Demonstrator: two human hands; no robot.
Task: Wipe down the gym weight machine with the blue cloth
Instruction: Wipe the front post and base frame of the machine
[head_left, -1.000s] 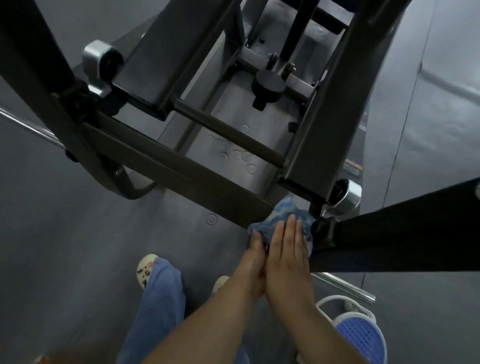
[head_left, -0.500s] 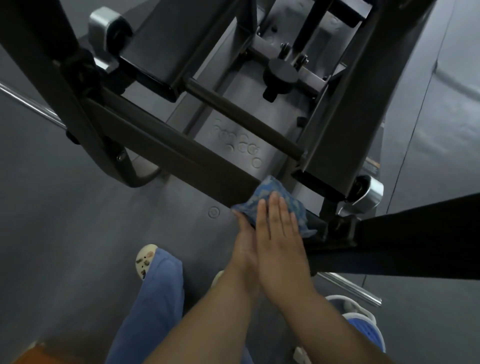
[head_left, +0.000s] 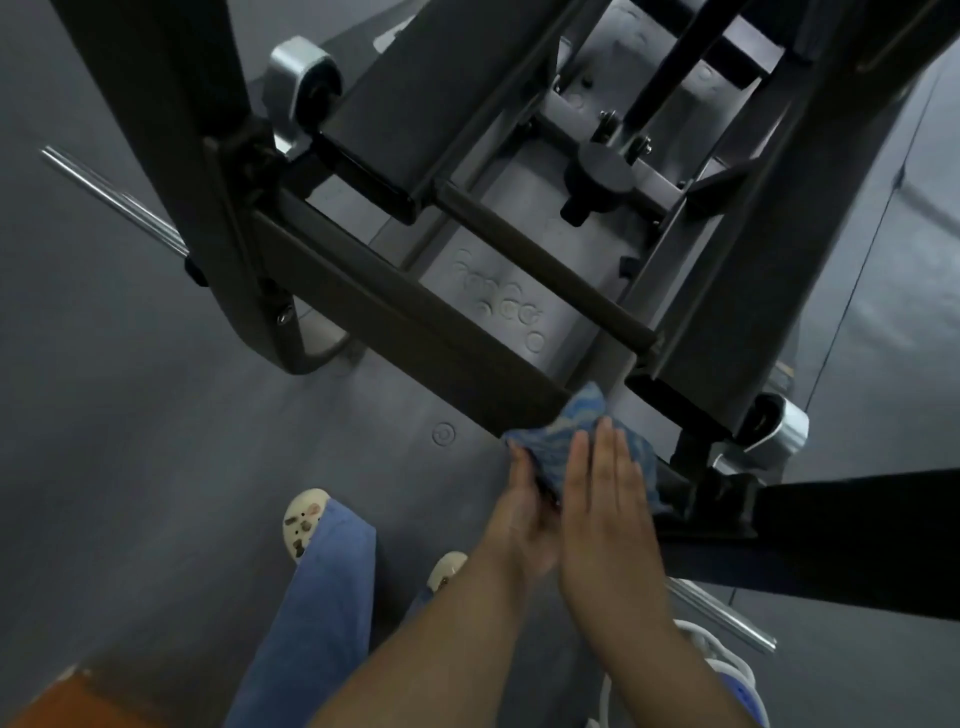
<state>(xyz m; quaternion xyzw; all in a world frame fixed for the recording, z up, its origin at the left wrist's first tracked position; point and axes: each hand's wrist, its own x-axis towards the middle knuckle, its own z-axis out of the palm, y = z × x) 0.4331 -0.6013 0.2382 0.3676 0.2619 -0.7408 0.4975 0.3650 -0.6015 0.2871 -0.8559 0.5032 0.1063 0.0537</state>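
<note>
I press the blue cloth (head_left: 563, 441) against the lower crossbar (head_left: 415, 322) of the gym weight machine (head_left: 727, 270), at about five o'clock from the frame's centre, beside the right-hand pivot. My right hand (head_left: 605, 512) lies flat on the cloth, fingers straight and together; my left hand (head_left: 522, 512), just beside it at nine o'clock, pinches the cloth's near edge between thumb and fingers. By my reading the wipe-down is mid-course: only this short stretch of bar is under the cloth, and the crossbar's run toward ten o'clock, the uprights, the round rod (head_left: 540, 262) and the grey base plate (head_left: 498, 291) still look to need attention, though no dirt or shine tells me what is already clean. A chrome bushing (head_left: 779, 428) and black bracket crowd the cloth at three o'clock. A chrome bar (head_left: 111, 200) juts out at nine o'clock, and a white and blue bucket (head_left: 727, 670) sits at five o'clock.
</note>
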